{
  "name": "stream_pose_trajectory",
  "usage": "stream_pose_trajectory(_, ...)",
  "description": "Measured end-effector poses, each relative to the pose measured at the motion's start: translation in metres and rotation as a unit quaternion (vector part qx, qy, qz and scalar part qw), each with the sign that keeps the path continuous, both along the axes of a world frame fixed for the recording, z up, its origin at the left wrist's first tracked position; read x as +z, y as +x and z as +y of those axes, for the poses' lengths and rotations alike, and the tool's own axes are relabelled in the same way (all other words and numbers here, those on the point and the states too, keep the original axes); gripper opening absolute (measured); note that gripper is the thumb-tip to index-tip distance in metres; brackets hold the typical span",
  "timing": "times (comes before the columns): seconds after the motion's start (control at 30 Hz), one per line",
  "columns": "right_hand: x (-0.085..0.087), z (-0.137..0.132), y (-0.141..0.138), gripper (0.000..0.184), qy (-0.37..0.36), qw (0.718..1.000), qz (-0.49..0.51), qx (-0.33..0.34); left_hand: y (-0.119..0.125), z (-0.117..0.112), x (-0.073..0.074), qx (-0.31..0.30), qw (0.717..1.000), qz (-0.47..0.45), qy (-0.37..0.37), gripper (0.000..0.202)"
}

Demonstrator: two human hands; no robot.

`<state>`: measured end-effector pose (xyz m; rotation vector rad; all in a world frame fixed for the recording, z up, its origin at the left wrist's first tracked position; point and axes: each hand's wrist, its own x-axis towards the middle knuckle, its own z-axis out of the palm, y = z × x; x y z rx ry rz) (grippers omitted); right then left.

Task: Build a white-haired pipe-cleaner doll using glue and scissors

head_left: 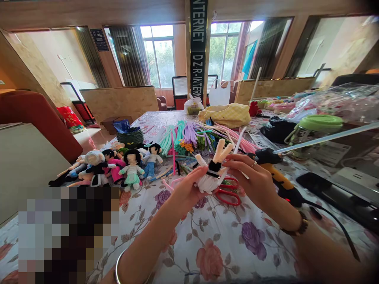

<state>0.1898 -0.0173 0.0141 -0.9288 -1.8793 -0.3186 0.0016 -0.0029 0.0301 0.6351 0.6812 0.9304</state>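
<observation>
Clamping the rounded white lower part of a small chenille-stem doll (214, 169) between thumb and fingers of the left hand (189, 183). Bringing the right hand (248, 171) in from the opposite side, with fingertips pinching a white chenille stem (240, 140) right beside the doll's black middle. Holding both hands close together, then, with the doll between them, its bulk nearer the left hand. Tilting the doll's long axis up and away from the left fingers, leaning slightly toward the right hand, and pointing two cream prongs upward just beyond the right fingertips. Running the stem along the doll's right-hand side, slanting upward past those fingertips. Not showing clearly: any direct contact between right fingertips and doll.

Lying on the surface (166, 268) just below and behind the doll, between the hands: red-handled scissors (227, 190). Resting just beyond the right hand, on its outer side: an orange-and-black glue gun (274, 177). Spreading out farther ahead of both hands: bundled coloured chenille stems (189, 136). Clustering well to the left of the left hand: several small dolls (132, 169).
</observation>
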Motion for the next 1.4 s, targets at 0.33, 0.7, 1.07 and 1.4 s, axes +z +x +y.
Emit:
stream_pose_trajectory(0.33,0.004,-0.003,0.0,0.016,0.042,0.999,-0.017,0.004,0.001,0.008,-0.002,0.104,0.993,-0.044,-0.025,0.023)
stream_pose_trajectory(0.7,0.006,-0.003,-0.006,0.009,0.069,0.997,-0.031,-0.003,0.001,0.013,-0.012,0.103,0.995,-0.005,0.002,0.026)
stream_pose_trajectory(1.07,0.009,-0.005,-0.008,0.005,0.105,0.993,0.0,-0.059,0.003,0.002,0.001,0.052,0.997,-0.041,0.042,0.016)
stream_pose_trajectory(1.4,0.011,-0.004,-0.003,0.006,0.052,0.997,-0.047,0.015,0.005,0.004,-0.003,0.113,0.99,-0.061,0.066,0.022)
